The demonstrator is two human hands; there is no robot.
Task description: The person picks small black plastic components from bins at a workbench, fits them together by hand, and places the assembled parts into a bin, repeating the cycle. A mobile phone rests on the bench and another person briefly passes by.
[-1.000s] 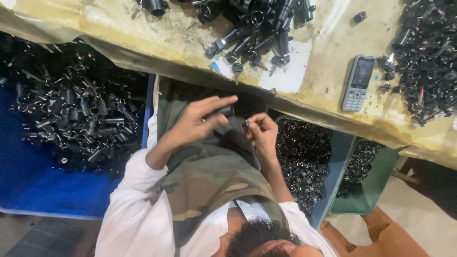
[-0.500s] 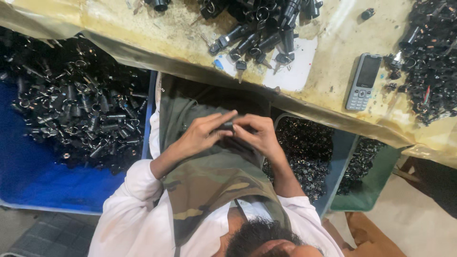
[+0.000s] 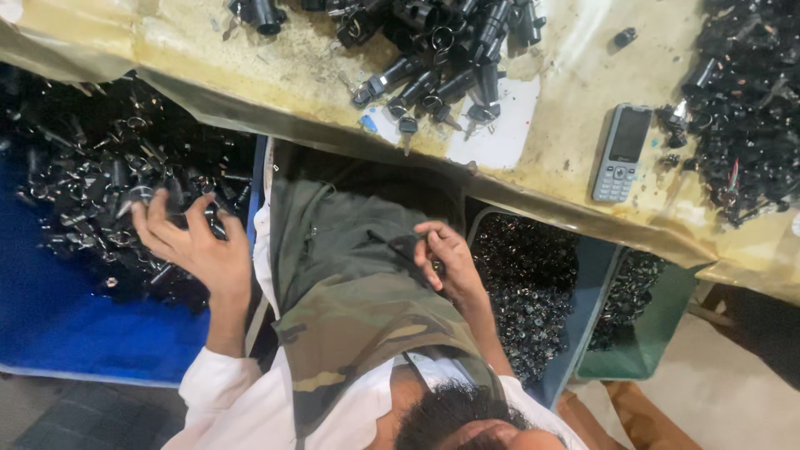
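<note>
My left hand [image 3: 190, 246] reaches out over a blue bin [image 3: 75, 333] heaped with black cylindrical metal parts [image 3: 92, 192]. Its fingers are spread just above the pile and I see nothing gripped in them. My right hand [image 3: 446, 262] stays over my lap, above a camouflage cloth [image 3: 350, 283]. Its fingers pinch a small black part [image 3: 410, 243]. Both hands are below the near edge of the workbench.
A yellowish, stained workbench [image 3: 583, 75] runs across the top, with a cluster of black parts [image 3: 442, 58], a white sheet [image 3: 500, 133], a grey keypad phone [image 3: 621, 152] and another pile at right [image 3: 742, 108]. Bins of small black pieces [image 3: 533, 283] and a green bin [image 3: 650, 333] stand at my right.
My left hand left the lap, where it met the right hand, and swung left over the blue bin with fingers opened. The right hand stayed over the lap.
</note>
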